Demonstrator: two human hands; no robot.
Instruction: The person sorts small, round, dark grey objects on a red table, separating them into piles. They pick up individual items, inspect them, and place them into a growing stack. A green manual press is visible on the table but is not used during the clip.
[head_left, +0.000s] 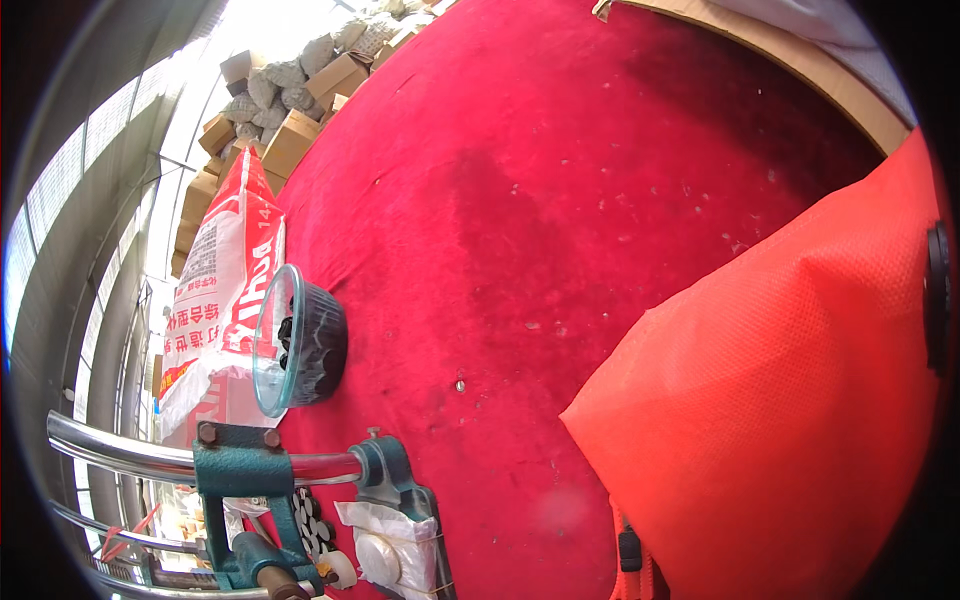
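Neither of my hands shows in the head view, so what they hold cannot be seen. At the left, a clear ribbed plastic bowl (320,345) with dark pieces inside appears tipped sideways in the picture. Below it is a machine with chrome rods (120,447) and a green metal clamp block (238,465). A white plastic packet (398,548) lies against the machine's green arm, with a thin band across it. Orange-red fabric (780,400) with a black buckle (629,550) fills the right side, close to the camera.
A red cloth surface (480,250) with small specks spans the middle. A red and white printed sack (225,290) stands beyond the bowl. Cardboard boxes (290,142) and stuffed bags (285,75) are piled farther off. A wooden board edge (790,60) crosses the upper right.
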